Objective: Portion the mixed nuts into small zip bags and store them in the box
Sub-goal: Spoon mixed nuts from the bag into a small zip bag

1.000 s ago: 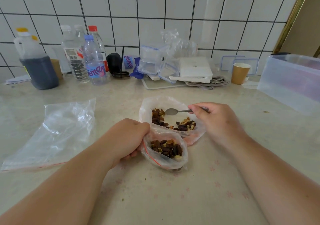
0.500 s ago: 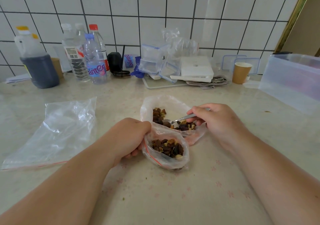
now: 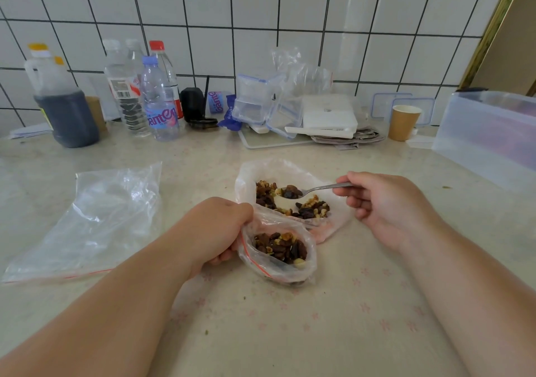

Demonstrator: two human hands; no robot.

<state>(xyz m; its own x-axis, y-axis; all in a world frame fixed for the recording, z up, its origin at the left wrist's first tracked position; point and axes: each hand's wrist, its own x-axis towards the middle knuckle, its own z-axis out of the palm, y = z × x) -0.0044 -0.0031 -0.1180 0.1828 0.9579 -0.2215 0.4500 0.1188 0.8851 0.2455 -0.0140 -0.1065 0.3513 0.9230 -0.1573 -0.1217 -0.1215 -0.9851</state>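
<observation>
Now right hand [image 3: 385, 205] lifting loaded spoon [image 3: 316, 189]

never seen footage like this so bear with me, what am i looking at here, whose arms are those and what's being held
There is no machine here: a camera worn on a person's head looks down at their own arms. The left hand holds open a small zip bag partly filled with mixed nuts. The right hand holds a spoon loaded with nuts above a larger bag of nuts. An empty plastic bag lies to the left on the counter, and a clear storage box stands at the right.
</observation>
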